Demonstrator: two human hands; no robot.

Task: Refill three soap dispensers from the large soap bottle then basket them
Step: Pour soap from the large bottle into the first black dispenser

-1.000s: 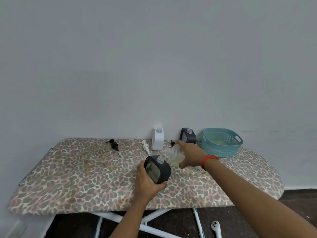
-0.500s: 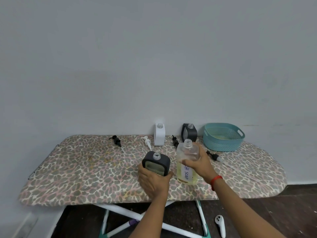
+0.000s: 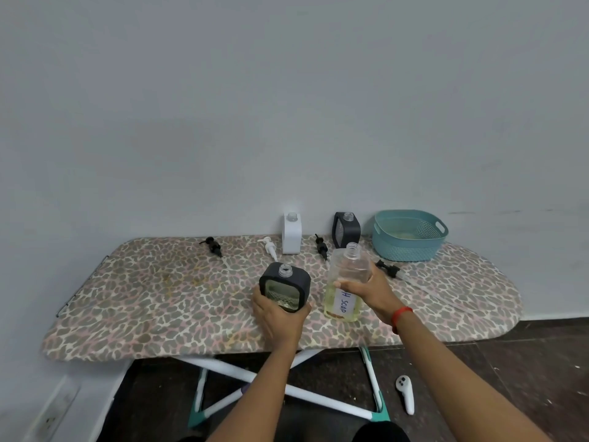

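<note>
Large soap bottle [image 3: 345, 282] upright in right hand [image 3: 369, 290].

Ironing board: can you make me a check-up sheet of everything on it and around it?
Surface: leopard-print ironing board on white legs.
Job's things: large soap bottle upright, uncapped, partly full; near black dispenser, white dispenser, far black dispenser, all open-necked; teal basket holds no dispenser.
Clutter: left black pump, white pump, middle black pump, right black pump, all loose.
Hands: left hand grips the near black dispenser; right hand grips the large soap bottle.
Cables: nothing seen.
Surroundings: grey wall, dark floor, white controller on the floor, wall socket.
</note>
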